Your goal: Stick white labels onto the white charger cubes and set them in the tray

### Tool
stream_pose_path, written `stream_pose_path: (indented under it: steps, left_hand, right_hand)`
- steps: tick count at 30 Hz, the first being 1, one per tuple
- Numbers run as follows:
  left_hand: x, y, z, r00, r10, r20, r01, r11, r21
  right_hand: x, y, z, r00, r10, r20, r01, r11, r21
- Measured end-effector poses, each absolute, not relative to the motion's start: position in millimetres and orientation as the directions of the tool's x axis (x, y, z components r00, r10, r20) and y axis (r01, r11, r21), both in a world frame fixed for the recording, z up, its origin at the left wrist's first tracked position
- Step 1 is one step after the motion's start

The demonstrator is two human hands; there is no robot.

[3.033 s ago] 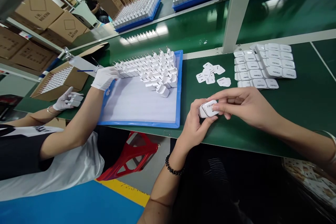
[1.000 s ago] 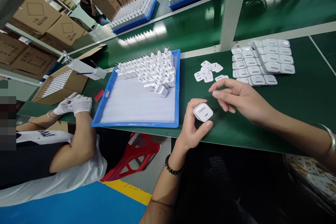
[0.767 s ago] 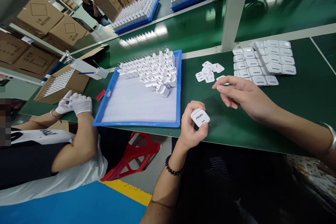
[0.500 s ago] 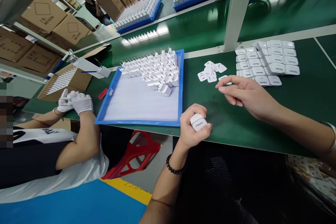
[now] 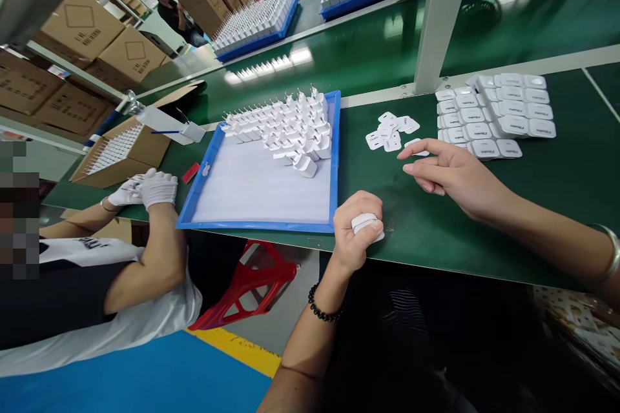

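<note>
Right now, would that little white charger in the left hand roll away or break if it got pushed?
Probably not. The charger looks boxy with flat faces, so it should slide, not roll. It seems stiff plastic, likely sturdy. The left hand wraps it whole, so it is probably light.

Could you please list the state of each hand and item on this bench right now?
Left hand: closed around a white charger.
Charger: gripped, mostly hidden by fingers.
Right hand: open, empty, fingers reaching toward the loose labels.
Loose labels: small scattered heap on the belt.
Stacked covers: in neat rows.
Blue tray: partly filled, chargers crowded at its far end.
Gloved hands: together at the bench edge.
</note>
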State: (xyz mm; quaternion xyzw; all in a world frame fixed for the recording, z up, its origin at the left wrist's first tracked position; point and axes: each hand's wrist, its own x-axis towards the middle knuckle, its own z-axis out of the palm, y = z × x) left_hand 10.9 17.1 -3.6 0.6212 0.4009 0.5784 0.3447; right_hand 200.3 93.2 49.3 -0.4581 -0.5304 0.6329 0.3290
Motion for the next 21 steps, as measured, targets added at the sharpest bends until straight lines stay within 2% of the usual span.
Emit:
stream_pose_path:
  steps: [4,8,11,16,21]
  left_hand:
    - [12.5,16.3,-0.2,0.000,0.920,0.391,0.079,-0.390,0.918]
    - [13.7,16.6,0.9,0.104,0.962,0.252,0.022,-0.256,0.966]
    - [13.2,16.4,0.5,0.136,0.970,0.203,0.019,-0.207,0.978]
    - [11.7,16.3,0.9,0.104,0.962,0.253,0.105,-0.264,0.959]
    - [12.3,16.4,2.4,0.029,0.952,0.305,0.070,-0.307,0.949]
  right_hand:
    - [200.7,93.4,49.9,-0.359,0.905,-0.227,0.062,-0.219,-0.974]
    - [200.4,94.1,48.8,-0.378,0.896,-0.234,0.069,-0.224,-0.972]
    - [200.2,94.1,48.8,-0.393,0.887,-0.243,0.079,-0.231,-0.970]
    - [200.4,94.0,47.8,-0.397,0.885,-0.243,0.078,-0.231,-0.970]
    - [201.1,94.8,47.8,-0.389,0.893,-0.227,0.067,-0.218,-0.974]
